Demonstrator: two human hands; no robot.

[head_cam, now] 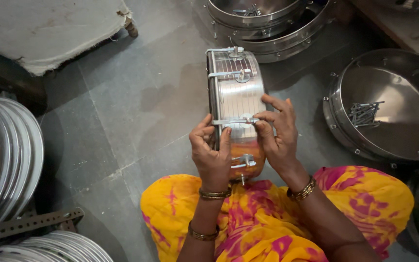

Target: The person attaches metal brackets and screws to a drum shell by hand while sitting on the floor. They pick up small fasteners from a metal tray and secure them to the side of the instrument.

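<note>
A shiny steel drum shell [236,97] stands on its edge on my lap, its curved side facing up. Several tension rods with lugs run across that side. My left hand [212,153] grips the shell's left rim, thumb over the edge. My right hand [277,133] pinches the end of one tension rod [233,121] at the shell's middle, fingers closed on it. Bangles sit on both wrists. Yellow and pink cloth [267,218] covers my lap below the shell.
To the right lies an open steel shell [413,140] with a bundle of rods [364,114] inside. More stacked shells [267,24] sit at the top. Metal hoops [10,155] lean at the left, above a perforated metal strip [25,224]. A cloth-covered pad [49,29] is top left.
</note>
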